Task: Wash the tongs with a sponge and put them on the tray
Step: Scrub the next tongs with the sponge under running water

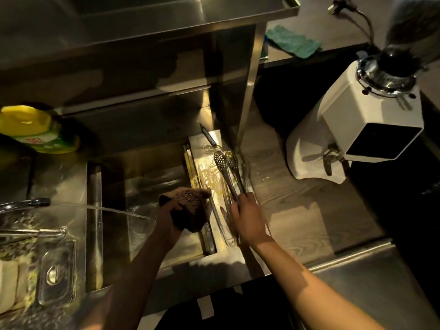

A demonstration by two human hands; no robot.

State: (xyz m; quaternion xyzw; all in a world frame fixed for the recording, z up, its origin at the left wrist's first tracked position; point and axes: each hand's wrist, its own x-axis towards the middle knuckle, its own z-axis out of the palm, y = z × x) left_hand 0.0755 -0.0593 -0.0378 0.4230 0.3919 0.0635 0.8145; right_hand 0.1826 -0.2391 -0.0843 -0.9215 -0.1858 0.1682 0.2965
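Note:
My right hand (247, 219) grips the metal tongs (226, 167) by their handle end. Their perforated spoon tips point away from me over the wet, shiny tray (202, 148) at the right of the sink. My left hand (167, 219) holds a dark brown sponge (190, 208) just left of the tongs, above the sink's right edge. Whether the tongs touch the tray I cannot tell.
A steel sink (147, 186) lies below, with water streaming from a faucet (26, 203) at left. A yellow-green detergent bottle (38, 129) stands at far left. A white grinder (357, 129) occupies the wooden counter at right. A green cloth (292, 41) lies behind. A dark utensil (208, 138) rests on the tray's far end.

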